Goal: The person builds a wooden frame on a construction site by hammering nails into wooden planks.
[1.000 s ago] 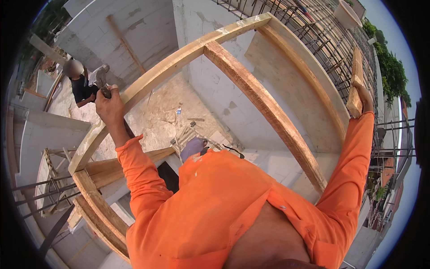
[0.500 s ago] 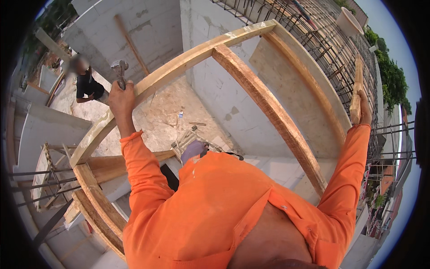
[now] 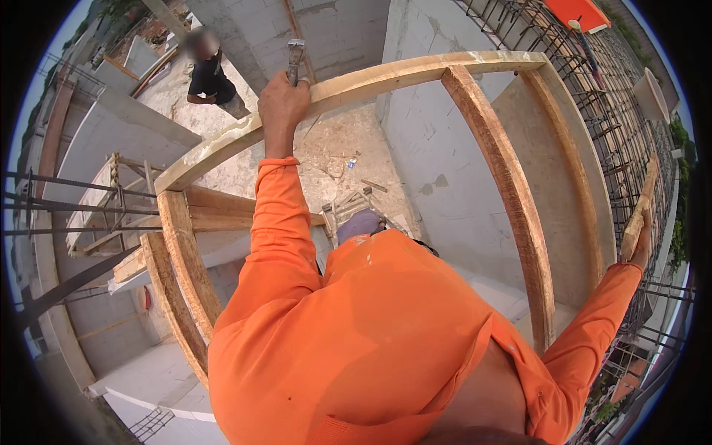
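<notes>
My left hand (image 3: 284,104) is closed around a hammer (image 3: 295,58), its metal head sticking up above the fist. That fist rests at the long wooden beam (image 3: 393,74) that crosses in front of me. On the far right, my right hand (image 3: 644,236) grips a short, narrow piece of wood (image 3: 641,208), held upright beside the steel mesh. Between my arms, a rough crosspiece (image 3: 512,193) runs from the beam toward me, with a panel (image 3: 545,148) backed by another batten to its right. The hammer's handle is mostly hidden by my fingers.
A rebar grid (image 3: 601,81) lies at the upper right with a white bucket (image 3: 651,96) on it. Grey block walls (image 3: 445,148) drop to a dusty floor well below. Another person (image 3: 211,78) stands down there at left. Rebar rods (image 3: 89,208) jut out on the left.
The scene has shifted right in view as my head turned left. An orange object has come in at the upper right. Both hands keep hold of the hammer and the wood piece.
</notes>
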